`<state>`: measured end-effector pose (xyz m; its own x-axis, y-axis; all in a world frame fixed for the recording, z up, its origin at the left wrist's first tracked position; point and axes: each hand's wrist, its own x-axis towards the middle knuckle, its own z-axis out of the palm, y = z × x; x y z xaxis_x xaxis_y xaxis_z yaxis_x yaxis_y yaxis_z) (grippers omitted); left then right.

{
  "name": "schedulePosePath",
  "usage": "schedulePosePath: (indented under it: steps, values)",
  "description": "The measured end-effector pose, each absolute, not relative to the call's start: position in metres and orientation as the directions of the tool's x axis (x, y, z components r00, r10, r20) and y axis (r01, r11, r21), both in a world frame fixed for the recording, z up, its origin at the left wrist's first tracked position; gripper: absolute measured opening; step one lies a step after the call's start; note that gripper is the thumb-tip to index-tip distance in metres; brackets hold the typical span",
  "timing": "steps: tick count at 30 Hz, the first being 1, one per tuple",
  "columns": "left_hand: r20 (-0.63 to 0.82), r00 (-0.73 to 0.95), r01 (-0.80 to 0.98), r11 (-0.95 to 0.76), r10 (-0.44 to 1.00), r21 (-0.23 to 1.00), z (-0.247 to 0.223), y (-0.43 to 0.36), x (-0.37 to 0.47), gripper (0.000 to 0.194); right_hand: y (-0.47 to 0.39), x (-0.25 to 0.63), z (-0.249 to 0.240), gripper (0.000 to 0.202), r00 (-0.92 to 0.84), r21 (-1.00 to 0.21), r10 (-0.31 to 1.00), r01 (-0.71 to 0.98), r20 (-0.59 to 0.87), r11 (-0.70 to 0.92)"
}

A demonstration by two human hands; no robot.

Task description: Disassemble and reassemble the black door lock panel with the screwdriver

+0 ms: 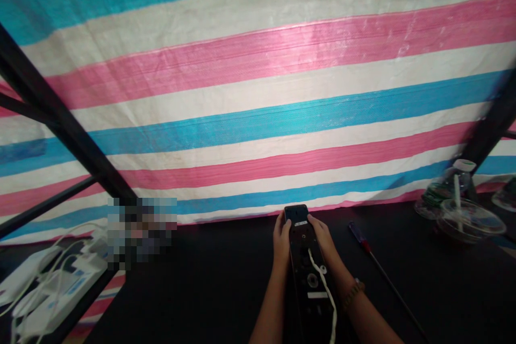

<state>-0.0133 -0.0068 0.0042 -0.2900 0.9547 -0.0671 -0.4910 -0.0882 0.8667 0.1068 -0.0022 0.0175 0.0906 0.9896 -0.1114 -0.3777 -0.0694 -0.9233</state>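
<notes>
Both hands grip the far end of a long black panel (300, 274), which looks like the back of an electronic device. It carries a round fitting, small holes and pale labels, and a whitish cable (328, 293) runs from its middle toward me. My left hand (281, 236) is closed on the left edge, its thumb on the face. My right hand (320, 234) is closed on the right edge in the same way. The near end of the panel is cut off by the frame's bottom. Right of my right arm lies a long screwdriver (373, 255).
A clear plastic bowl (470, 228) and a plastic bottle (445, 185) stand at the back right of the black table (193, 285). White power strips (60, 295) with cables lie at far left. Black metal bars (76, 129) and a striped sheet (262, 83) enclose the table.
</notes>
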Motion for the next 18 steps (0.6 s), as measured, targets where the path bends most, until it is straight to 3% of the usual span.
schedulePosePath:
  steps: [7,14,18]
  values:
    - [-0.049,-0.247,-0.52,-0.09,0.968,0.849,0.017,-0.014,-0.01,0.046,-0.005,0.108,0.022,0.054,0.095,-0.921,0.992,-0.388,-0.079,-0.036]
    - [0.116,-0.232,-0.476,-0.216,0.966,0.853,0.025,-0.027,-0.008,0.052,-0.014,0.107,0.032,0.052,0.071,-0.924,0.997,-0.377,0.035,0.06]
    - [0.159,-0.235,-0.464,-0.254,0.959,0.849,0.021,-0.027,-0.009,0.05,-0.015,0.105,0.033,0.055,0.066,-0.926,0.998,-0.375,0.02,0.043]
